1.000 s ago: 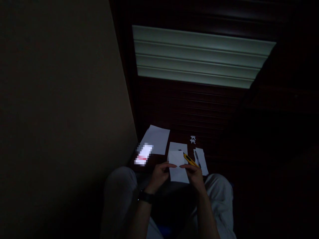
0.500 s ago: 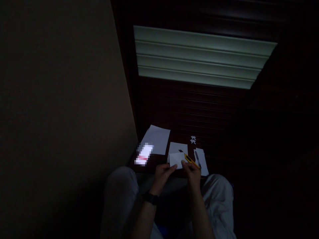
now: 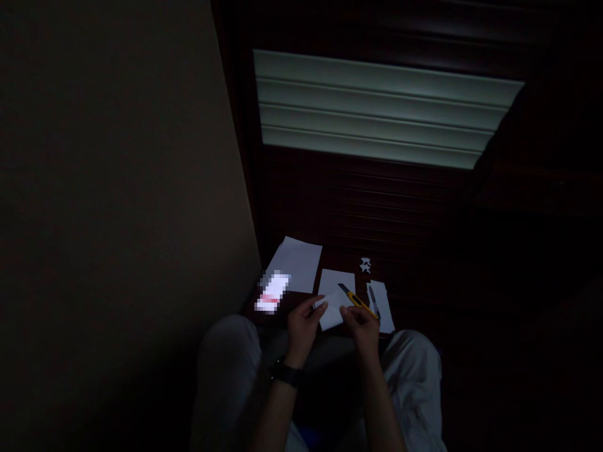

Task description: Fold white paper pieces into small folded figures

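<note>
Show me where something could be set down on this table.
Bare-looking, though dim: between the big sheet and scraps, beyond the middle sheet; also a narrow strip between the lit screen and left hand. Crowded: around the right hand, with held paper, cutter and pen.

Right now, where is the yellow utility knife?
In the head view, right of centre, the yellow utility knife slants just beyond the right hand, its dark blade over white paper, its handle near the slim grey pen.

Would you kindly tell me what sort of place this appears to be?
Probably a dim indoor corner: a plain wall on the left, pale slats ahead, and paper sheets on a dark surface.
</note>
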The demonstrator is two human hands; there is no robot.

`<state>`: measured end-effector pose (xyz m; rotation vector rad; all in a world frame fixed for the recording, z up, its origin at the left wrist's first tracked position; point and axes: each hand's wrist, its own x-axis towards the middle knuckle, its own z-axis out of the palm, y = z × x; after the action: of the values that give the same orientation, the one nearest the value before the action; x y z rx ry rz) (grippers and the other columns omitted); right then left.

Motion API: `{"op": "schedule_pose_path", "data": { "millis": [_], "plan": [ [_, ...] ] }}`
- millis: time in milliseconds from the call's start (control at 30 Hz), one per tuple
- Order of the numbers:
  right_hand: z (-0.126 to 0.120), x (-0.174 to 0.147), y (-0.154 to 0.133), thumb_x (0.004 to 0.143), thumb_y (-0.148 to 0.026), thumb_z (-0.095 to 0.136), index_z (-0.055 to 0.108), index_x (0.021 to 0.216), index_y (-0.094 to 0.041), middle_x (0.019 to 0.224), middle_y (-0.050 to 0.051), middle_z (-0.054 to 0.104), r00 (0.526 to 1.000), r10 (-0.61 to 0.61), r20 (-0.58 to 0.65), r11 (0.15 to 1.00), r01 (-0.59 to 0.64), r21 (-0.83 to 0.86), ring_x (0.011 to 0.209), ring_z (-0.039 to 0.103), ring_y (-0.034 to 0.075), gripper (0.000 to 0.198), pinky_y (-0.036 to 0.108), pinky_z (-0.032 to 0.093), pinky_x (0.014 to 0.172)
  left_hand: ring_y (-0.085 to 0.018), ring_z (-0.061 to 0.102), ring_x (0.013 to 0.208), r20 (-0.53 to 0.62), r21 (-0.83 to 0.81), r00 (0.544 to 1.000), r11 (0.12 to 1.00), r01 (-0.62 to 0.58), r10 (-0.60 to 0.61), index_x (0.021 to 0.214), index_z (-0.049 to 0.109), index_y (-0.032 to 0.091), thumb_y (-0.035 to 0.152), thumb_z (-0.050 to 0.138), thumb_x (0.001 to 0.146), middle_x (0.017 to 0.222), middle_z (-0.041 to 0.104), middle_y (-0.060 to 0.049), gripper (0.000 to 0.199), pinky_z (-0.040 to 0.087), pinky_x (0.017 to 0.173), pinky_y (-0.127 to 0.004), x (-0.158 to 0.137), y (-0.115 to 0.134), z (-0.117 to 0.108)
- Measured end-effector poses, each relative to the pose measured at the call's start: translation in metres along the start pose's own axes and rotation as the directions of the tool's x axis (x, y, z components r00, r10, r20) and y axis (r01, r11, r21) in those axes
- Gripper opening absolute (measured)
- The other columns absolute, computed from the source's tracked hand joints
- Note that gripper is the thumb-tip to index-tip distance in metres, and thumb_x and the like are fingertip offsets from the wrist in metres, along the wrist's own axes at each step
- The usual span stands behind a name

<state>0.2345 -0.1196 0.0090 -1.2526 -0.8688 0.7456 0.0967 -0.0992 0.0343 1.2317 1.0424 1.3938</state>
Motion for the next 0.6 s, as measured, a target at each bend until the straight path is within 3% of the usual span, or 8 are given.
{"op": "schedule_pose_path", "data": {
  "millis": [133,333,467,600],
  "plan": [
    [0.001,-0.001,-0.002,0.064,-0.041,0.071,0.068,0.087,-0.013,0.066,0.004,0.067,0.999,0.03,0.028,0.998,-0.031,0.052,0.058,0.06,0.017,0.036,0.027,0.047,0.053,-0.024,0.065,0.089,-0.008,-0.008,1.0,1.0,-0.01,0.01,0.103,0.065,0.014,0.033,0.065,0.072,0.098,0.069,-0.01,0.035,0.053,0.073,-0.03,0.0,0.0,0.0],
    [0.0,-0.001,-0.01,0.068,-0.039,0.067,0.071,0.09,-0.016,0.093,0.009,0.07,0.997,-0.07,-0.01,0.997,0.07,-0.032,0.09,0.063,0.025,0.032,0.036,0.048,0.081,-0.023,0.066,0.087,-0.015,0.071,0.999,0.996,-0.045,0.047,0.093,0.069,0.014,0.033,0.065,0.072,0.093,0.07,-0.009,0.028,0.053,0.076,-0.03,0.0,0.0,-0.002],
    [-0.004,0.002,-0.009,0.07,-0.039,0.066,0.072,0.089,-0.018,0.092,0.008,0.071,0.996,-0.085,0.017,0.993,0.086,-0.083,0.091,0.063,0.026,0.029,0.038,0.047,0.084,-0.022,0.066,0.087,-0.009,0.151,0.997,0.986,-0.075,0.077,0.087,0.07,0.015,0.034,0.064,0.073,0.09,0.071,-0.009,0.024,0.052,0.079,-0.032,0.001,0.001,-0.003],
    [-0.007,0.002,-0.014,0.072,-0.037,0.065,0.073,0.087,-0.019,0.09,0.007,0.071,0.989,-0.097,0.111,0.983,0.112,-0.146,0.088,0.064,0.025,0.025,0.038,0.048,0.082,-0.021,0.066,0.087,0.074,0.21,0.992,0.971,-0.116,0.103,0.102,0.067,0.018,0.034,0.062,0.075,0.093,0.07,-0.007,0.031,0.052,0.079,-0.031,0.001,0.002,-0.003]
  ]
}}
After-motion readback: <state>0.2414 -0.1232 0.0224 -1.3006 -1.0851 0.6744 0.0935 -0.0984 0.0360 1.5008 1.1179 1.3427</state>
